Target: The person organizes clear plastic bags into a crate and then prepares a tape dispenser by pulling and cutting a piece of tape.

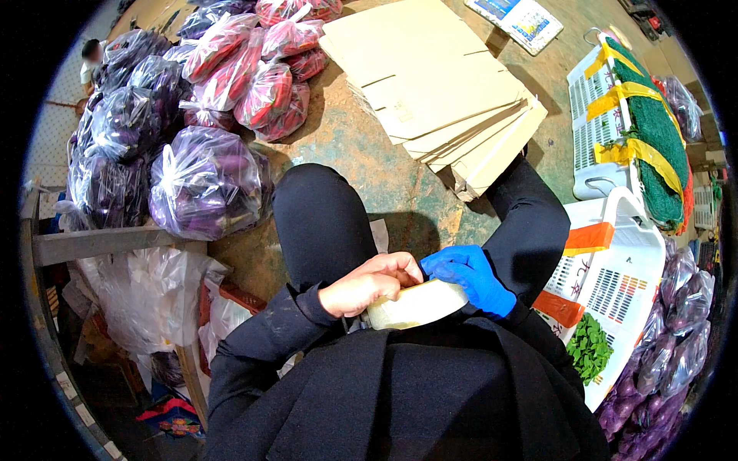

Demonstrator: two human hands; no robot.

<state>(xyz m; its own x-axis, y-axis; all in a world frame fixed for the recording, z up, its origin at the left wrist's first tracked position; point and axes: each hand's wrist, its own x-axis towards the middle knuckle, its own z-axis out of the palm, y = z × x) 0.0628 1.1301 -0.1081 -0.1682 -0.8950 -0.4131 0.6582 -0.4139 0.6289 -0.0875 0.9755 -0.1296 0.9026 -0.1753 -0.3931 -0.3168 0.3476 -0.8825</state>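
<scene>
A pale cream, curved-sided thing that looks like a wide roll of packing tape is held close against my chest, above my lap. My bare left hand grips its left side and upper edge, with the fingers bent over the top. My right hand, in a blue glove, closes on its upper right edge. The fingertips of both hands come near each other at the top of the roll. My palms hide part of it, and its underside is out of sight.
Flattened cardboard boxes are stacked beyond my knees. Clear bags of eggplants and red-looking produce pile up at the left. On the right stand white plastic baskets, one with green leaves. A scale lies at the far edge.
</scene>
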